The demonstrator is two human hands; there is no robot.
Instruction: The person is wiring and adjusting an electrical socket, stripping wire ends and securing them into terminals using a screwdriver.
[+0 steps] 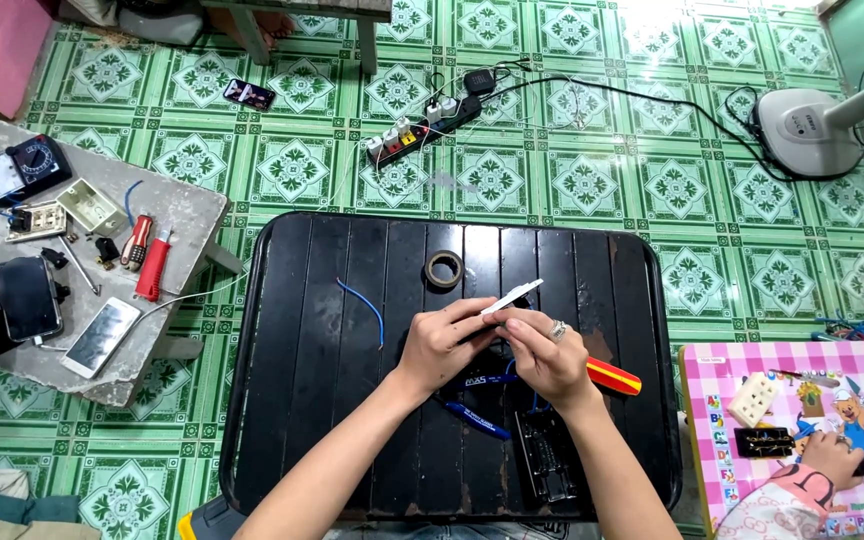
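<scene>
Far left: grey slab [177, 215] on the floor with a meter [20, 168], red screwdrivers [147, 260] and two phones [62, 320].

Centre: black slatted tabletop [312, 400]. A loose blue wire [367, 308] and a tape roll [443, 269] lie on it, apart from the hands.

Left hand [442, 345] and right hand [542, 355] meet over the middle of the tabletop, both grips closed on a small white plastic strip [512, 297] that juts up and to the right from the fingertips. What else they pinch beneath it is hidden, possibly a dark part.

The strip looks light, stiff and thin, likely brittle if bent; best held at its lower end.

Blue-handled pliers [477, 420] lie under the wrists; a red-and-yellow handle [614, 376] shows beside the right hand.

Right: pink checked table [792, 360], another person's hand [837, 458] on it.

Room: green patterned floor tiles [572, 180], power strip [422, 125], fan base [812, 130].
</scene>
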